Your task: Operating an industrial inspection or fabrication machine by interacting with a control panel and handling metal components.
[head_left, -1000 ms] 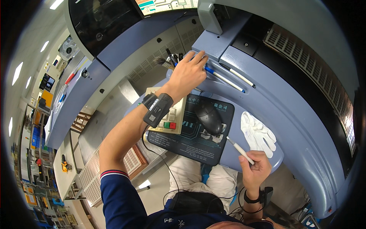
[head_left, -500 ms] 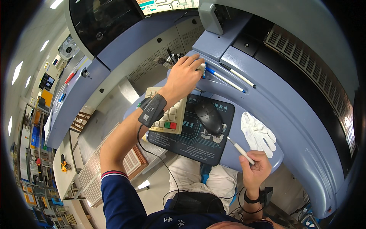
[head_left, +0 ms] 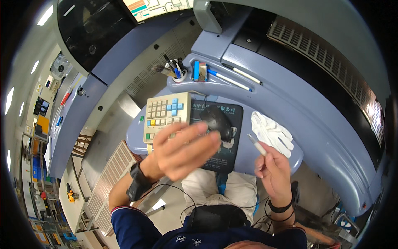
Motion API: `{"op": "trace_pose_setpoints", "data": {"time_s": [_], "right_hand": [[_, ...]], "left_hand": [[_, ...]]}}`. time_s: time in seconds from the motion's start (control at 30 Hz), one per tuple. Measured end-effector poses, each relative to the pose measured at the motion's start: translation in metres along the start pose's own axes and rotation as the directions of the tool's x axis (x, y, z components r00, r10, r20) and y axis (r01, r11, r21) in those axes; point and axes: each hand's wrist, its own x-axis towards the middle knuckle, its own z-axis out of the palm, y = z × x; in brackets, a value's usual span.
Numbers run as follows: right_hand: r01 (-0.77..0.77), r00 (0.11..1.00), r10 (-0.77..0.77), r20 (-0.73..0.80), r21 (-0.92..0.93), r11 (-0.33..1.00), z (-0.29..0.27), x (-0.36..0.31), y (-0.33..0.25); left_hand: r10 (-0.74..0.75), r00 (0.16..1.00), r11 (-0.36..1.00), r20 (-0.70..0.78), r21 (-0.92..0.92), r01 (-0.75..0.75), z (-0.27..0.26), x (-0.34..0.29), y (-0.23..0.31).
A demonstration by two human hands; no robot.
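My right hand [head_left: 273, 170] grips a craft knife [head_left: 260, 148] by its white handle, its thin pointed metal tip facing up and left. My left hand [head_left: 186, 150], smeared by motion, hovers over the near edge of a beige keypad [head_left: 159, 108] and a black mouse pad [head_left: 224, 162]. Its fingers are bent, and whether anything is between them does not show. A black mouse [head_left: 216, 118] rests on the pad, with small greyish scraps beside it, partly covered. White gloves [head_left: 271, 133] lie on the blue ledge, close beyond the knife.
Brushes and pens stand in a white cup [head_left: 179, 76]. Beside it, a small blue-and-silver box [head_left: 200, 71] sits in a recess, near a blue-capped pen [head_left: 230, 80] and a black-capped pen [head_left: 244, 75]. A blue machine body [head_left: 290, 89] curves around the right.
My left hand has drawn back from the small box, toward me, over the keypad's near edge. My right hand has risen slightly with the craft knife. The whole view has shifted a little.
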Motion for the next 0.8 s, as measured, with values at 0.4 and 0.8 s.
{"op": "trace_pose_setpoints", "data": {"time_s": [0.4,0.8], "right_hand": [[-0.511,0.800,0.336,0.497,0.268,0.817,0.050,-0.020,0.016],[-0.104,0.895,0.140,0.425,-0.108,0.989,0.055,-0.037,0.043]], "left_hand": [[0.146,0.987,0.984,0.063,-0.113,-0.138,-0.028,-0.040,0.045],[-0.714,0.383,-0.583,0.586,-0.800,0.138,-0.018,-0.044,0.100]]}}
